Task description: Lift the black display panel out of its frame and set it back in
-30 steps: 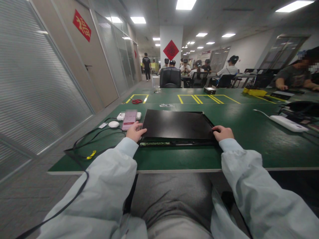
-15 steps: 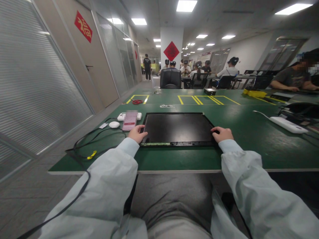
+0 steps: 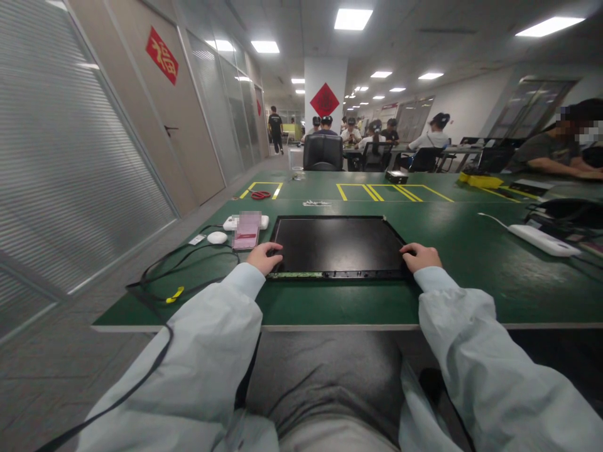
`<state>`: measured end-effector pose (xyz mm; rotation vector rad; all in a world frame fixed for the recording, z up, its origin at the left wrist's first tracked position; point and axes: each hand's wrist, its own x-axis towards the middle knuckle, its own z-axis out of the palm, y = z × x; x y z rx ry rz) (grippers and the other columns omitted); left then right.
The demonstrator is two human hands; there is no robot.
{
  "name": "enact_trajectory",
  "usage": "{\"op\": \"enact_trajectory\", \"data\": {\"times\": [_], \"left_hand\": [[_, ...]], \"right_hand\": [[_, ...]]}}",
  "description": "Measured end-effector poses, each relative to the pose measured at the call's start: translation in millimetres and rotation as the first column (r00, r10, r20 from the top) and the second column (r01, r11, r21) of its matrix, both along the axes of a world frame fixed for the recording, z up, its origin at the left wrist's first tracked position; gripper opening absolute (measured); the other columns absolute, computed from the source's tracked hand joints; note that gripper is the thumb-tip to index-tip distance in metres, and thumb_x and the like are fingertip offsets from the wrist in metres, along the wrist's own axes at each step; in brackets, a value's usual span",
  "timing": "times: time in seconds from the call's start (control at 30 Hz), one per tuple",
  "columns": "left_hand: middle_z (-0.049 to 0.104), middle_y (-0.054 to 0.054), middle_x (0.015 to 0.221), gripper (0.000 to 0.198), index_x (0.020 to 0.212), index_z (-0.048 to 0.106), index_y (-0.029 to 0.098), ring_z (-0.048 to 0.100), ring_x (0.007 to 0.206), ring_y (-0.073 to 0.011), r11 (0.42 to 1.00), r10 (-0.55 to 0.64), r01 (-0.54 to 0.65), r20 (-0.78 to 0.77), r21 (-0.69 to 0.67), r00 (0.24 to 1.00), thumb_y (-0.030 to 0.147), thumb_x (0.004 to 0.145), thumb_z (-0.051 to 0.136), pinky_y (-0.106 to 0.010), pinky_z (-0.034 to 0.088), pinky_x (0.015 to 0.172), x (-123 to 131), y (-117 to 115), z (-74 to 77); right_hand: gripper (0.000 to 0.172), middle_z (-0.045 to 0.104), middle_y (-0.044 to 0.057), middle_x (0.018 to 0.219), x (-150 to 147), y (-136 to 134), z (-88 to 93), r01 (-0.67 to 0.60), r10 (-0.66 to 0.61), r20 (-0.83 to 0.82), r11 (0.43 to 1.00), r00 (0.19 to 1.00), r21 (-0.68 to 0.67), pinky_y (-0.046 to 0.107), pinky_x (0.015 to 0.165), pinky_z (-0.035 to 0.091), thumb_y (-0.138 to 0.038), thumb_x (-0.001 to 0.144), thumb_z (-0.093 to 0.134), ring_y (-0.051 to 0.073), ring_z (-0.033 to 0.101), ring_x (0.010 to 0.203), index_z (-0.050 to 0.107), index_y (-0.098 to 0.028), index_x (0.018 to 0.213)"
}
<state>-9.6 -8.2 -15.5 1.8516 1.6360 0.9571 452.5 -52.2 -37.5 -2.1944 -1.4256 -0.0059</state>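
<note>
A flat black display panel (image 3: 336,242) in a thin dark frame lies on the green table in front of me. Along its near edge shows a strip with a green, circuit-board-like section at the left. My left hand (image 3: 264,257) grips the panel's left edge, thumb over the top and fingers curled at the side. At the opposite edge, my right hand (image 3: 421,257) pinches the frame between thumb and fingers. The fingertips under the rim are hidden on both sides.
Left of the panel are a phone (image 3: 247,231), a white round object (image 3: 217,238) and black cables. Red-handled scissors (image 3: 260,195) lie farther back. A white power strip (image 3: 541,240) is at the right. A co-worker (image 3: 556,144) sits at the far right.
My left hand has shifted slightly toward me and to the right along the panel's edge. The right hand keeps its place. A walking person in the background has moved a little.
</note>
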Motion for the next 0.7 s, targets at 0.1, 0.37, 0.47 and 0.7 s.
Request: {"op": "enact_trajectory", "data": {"times": [0.1, 0.37, 0.47, 0.7], "left_hand": [[0.075, -0.006, 0.106, 0.027, 0.099, 0.077, 0.021, 0.07, 0.102, -0.0266, 1.0, -0.007, 0.008, -0.08, 0.02, 0.997, 0.022, 0.073, 0.07, -0.04, 0.053, 0.099, 0.5, 0.6, -1.7], [0.07, -0.011, 0.121, 0.024, 0.103, 0.073, 0.02, 0.058, 0.126, -0.0308, 0.993, 0.0, 0.036, -0.298, 0.115, 0.954, 0.026, 0.082, 0.062, -0.046, 0.038, 0.115, 9.8, 3.4, -5.7], [0.067, -0.014, 0.123, 0.025, 0.103, 0.072, 0.018, 0.056, 0.127, -0.0336, 0.989, 0.007, 0.047, -0.363, 0.14, 0.932, 0.03, 0.084, 0.06, -0.051, 0.037, 0.114, 14.2, 4.9, -7.1], [0.067, -0.013, 0.116, 0.024, 0.101, 0.072, 0.02, 0.057, 0.119, -0.0332, 0.979, 0.007, 0.087, -0.453, 0.186, 0.892, 0.03, 0.084, 0.059, -0.05, 0.039, 0.11, 18.7, 12.1, -9.3]], "right_hand": [[0.023, 0.065, 0.006, 0.073, -2.0, -1.6, -0.1, 0.003, -0.003, 0.004, 0.999, 1.0, 0.047, 0.036, 0.091, 0.049, -0.025, 0.077, 0.06, 0.027, 0.058, 0.096, 0.08, -0.026, 0.088], [0.024, 0.073, 0.01, 0.093, -14.3, -5.5, 7.7, -0.008, 0.013, 0.12, 0.999, 0.993, -0.042, 0.036, 0.085, 0.047, -0.024, 0.079, 0.059, 0.031, 0.056, 0.106, 0.08, -0.024, 0.092], [0.025, 0.074, 0.01, 0.103, -16.0, -3.8, 7.6, -0.023, 0.031, 0.15, 0.998, 0.988, -0.051, 0.037, 0.086, 0.046, -0.024, 0.081, 0.058, 0.03, 0.055, 0.106, 0.079, -0.024, 0.094], [0.026, 0.071, 0.01, 0.114, -16.4, 5.4, 6.0, -0.047, 0.061, 0.202, 0.996, 0.977, -0.071, 0.036, 0.089, 0.044, -0.023, 0.084, 0.055, 0.028, 0.055, 0.105, 0.077, -0.022, 0.098]]}}
